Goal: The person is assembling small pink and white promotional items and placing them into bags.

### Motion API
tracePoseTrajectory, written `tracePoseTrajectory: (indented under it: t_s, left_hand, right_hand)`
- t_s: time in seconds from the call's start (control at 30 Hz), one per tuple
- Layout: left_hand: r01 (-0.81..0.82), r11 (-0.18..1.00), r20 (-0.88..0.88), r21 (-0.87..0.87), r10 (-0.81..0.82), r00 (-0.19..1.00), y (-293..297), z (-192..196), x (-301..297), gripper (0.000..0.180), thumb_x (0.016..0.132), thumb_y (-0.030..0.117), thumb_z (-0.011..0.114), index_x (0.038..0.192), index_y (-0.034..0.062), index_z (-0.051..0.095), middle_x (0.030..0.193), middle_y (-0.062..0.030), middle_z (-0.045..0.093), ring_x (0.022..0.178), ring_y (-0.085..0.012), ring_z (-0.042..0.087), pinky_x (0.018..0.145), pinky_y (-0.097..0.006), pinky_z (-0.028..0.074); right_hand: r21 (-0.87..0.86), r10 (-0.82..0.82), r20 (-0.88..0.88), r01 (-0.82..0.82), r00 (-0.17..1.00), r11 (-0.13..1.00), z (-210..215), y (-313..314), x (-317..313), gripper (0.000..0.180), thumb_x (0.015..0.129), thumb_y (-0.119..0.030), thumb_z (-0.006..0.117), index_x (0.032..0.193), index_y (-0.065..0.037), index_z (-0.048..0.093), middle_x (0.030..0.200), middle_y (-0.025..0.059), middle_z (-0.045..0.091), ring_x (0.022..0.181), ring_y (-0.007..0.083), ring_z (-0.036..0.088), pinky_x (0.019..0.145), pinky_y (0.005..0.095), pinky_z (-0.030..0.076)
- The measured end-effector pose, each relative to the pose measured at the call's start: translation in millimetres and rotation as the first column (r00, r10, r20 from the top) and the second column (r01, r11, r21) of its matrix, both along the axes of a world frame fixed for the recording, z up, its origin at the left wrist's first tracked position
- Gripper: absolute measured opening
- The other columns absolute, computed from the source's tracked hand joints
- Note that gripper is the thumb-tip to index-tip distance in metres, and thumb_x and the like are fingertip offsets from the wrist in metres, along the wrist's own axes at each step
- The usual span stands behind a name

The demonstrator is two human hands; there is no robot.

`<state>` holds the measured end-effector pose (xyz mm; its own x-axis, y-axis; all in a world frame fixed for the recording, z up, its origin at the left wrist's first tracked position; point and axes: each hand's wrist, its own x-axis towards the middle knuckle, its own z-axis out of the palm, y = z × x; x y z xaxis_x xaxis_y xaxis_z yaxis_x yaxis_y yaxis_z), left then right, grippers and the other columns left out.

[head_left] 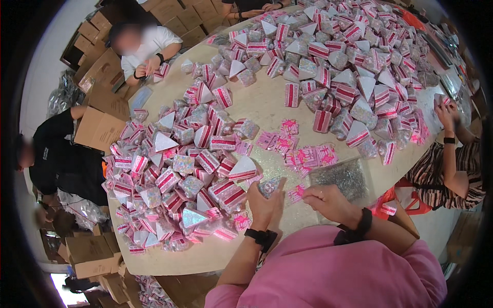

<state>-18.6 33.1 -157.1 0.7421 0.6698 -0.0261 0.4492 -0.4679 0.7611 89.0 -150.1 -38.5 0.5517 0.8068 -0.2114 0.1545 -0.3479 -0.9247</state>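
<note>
My left hand [263, 209] is wrapped round a small cake-slice-shaped piece [268, 188] with a glittery, multicoloured face turned up. To its right, my right hand [332, 205] has its fingers pinched together; whatever sits between them is too small to make out. A pink printed tag [295, 194] lies just left of those fingertips. Beyond both hands, several more pink tags [310, 156] are spread on the table [267, 108]. A shallow tray [371, 180] of thin silvery pieces stands just past my right hand.
A heap of pink-and-white cake-slice pieces [179, 164] lies left of my hands, and a bigger heap [354, 66] covers the far right. Co-workers sit round the table; one person's hand [446, 114] is at the right edge. Cardboard boxes [102, 123] stand at the left.
</note>
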Motion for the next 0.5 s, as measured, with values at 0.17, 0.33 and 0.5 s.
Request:
tracePoseTrajectory:
  t_s: [0.17, 0.33, 0.5]
  left_hand:
    - [-0.044, 0.957, 0.211, -0.288, 0.109, 0.971, -8, 37, -5, 0.069, 0.069, 0.022, 0.077, 0.123, -0.0011, 0.041, 0.110, -0.0147, 0.050, 0.106, -0.0236, 0.049, 0.092, -0.034, 0.041]
    - [0.115, 0.887, 0.477, -0.447, 0.128, 0.869, -15, 109, 5, 0.062, 0.068, 0.015, 0.072, 0.120, 0.0033, 0.042, 0.119, -0.0086, 0.042, 0.108, -0.0183, 0.045, 0.093, -0.031, 0.039]
    - [0.224, 0.709, 0.515, -0.669, 0.225, 0.827, -18, 140, 5, 0.061, 0.072, 0.004, 0.060, 0.128, 0.0055, 0.034, 0.125, -0.0095, 0.038, 0.114, -0.0184, 0.041, 0.098, -0.032, 0.036]
  right_hand:
    - [0.051, 0.005, -0.022, -0.004, 1.000, 0.999, 18, 6, 6, 0.018, 0.089, -0.015, 0.055, 0.098, -0.001, 0.062, 0.085, 0.0168, 0.063, 0.077, 0.0295, 0.062, 0.068, 0.0346, 0.048]
    - [0.242, 0.094, 0.219, -0.148, 0.971, 0.959, 55, 20, 15, 0.019, 0.088, -0.014, 0.055, 0.102, -0.002, 0.062, 0.091, 0.0154, 0.065, 0.084, 0.0290, 0.064, 0.073, 0.0350, 0.050]
    - [0.225, 0.151, 0.299, -0.223, 0.942, 0.949, 84, 32, 16, 0.021, 0.087, -0.012, 0.055, 0.103, -0.001, 0.062, 0.095, 0.0156, 0.065, 0.087, 0.0310, 0.064, 0.076, 0.0372, 0.051]
